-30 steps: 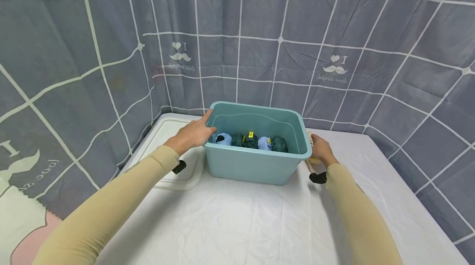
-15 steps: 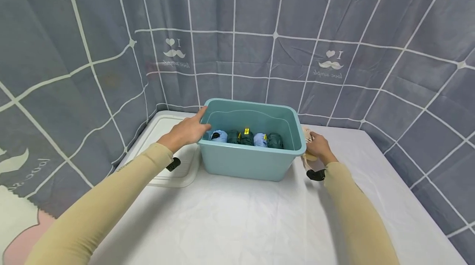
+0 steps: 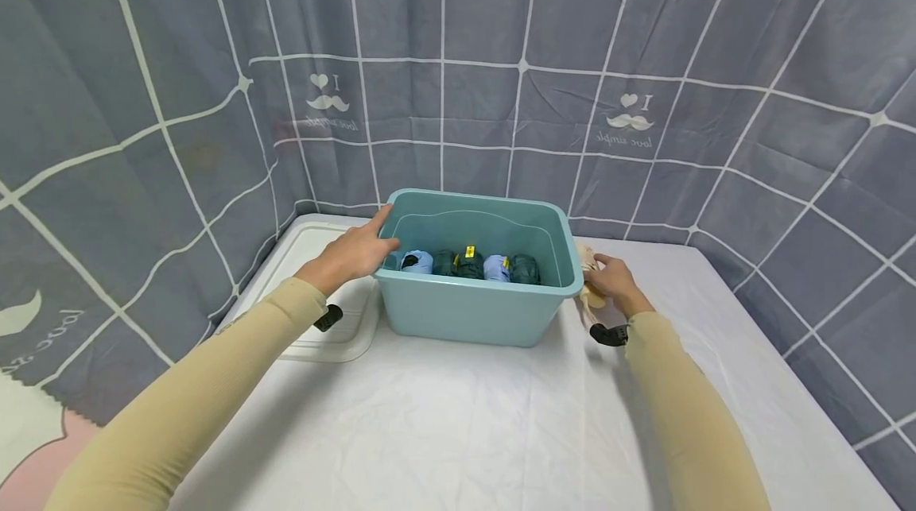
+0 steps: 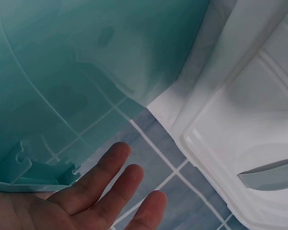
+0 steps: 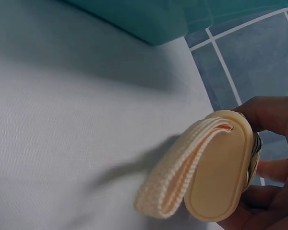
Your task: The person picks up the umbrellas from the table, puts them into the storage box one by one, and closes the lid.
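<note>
A teal plastic storage bin [image 3: 468, 312] stands on the white-covered table, holding a row of rolled fabric bundles [image 3: 469, 265], pale blue and dark green, some with yellow tags. My left hand [image 3: 349, 255] rests at the bin's left rim, thumb over the inner side; in the left wrist view its fingers [image 4: 120, 189] extend loosely beside the wall. Right of the bin, my right hand [image 3: 614, 282] grips a cream folded umbrella [image 5: 218, 172]. Its oval handle end and looped wrist strap [image 5: 175, 172] face the right wrist camera, and dark-striped fabric shows behind them.
The bin's white lid [image 3: 358, 328] lies flat on the table to the left, partly behind the left forearm. A grey gridded curtain [image 3: 487, 98] hangs round the table's back and sides. White cloth [image 3: 458, 423] covers the tabletop.
The whole head view has shifted a little leftward, bin and hands together. My right hand still holds the umbrella beside the bin, and my left stays at the rim.
</note>
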Demonstrator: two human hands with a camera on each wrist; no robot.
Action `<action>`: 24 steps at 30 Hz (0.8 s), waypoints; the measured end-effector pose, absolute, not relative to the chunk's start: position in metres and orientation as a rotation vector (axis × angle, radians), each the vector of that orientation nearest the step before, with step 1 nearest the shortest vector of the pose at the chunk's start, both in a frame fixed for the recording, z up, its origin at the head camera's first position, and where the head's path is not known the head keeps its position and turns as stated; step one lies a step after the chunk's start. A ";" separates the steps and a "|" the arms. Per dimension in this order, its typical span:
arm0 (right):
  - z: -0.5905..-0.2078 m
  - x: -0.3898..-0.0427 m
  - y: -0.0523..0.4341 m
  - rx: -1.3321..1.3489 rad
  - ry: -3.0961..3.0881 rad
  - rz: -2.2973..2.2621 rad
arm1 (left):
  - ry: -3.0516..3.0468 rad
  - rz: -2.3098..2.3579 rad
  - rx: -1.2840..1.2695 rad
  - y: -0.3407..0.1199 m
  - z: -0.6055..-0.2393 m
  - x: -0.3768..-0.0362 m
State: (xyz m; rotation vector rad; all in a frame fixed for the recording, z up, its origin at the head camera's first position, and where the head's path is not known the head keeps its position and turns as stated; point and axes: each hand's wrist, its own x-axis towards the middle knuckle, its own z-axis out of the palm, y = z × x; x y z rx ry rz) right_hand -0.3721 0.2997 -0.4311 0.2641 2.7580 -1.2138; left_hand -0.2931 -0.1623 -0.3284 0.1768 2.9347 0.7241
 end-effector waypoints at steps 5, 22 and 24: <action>-0.418 -0.368 0.295 0.211 2.742 -1.270 | 2.929 0.723 0.169 -0.164 -0.330 -0.293; -0.356 -0.348 0.295 0.119 2.706 -1.372 | 2.919 0.734 0.195 -0.165 -0.330 -0.298; -0.348 -0.346 0.294 0.105 2.710 -1.373 | 2.917 0.734 0.193 -0.165 -0.330 -0.297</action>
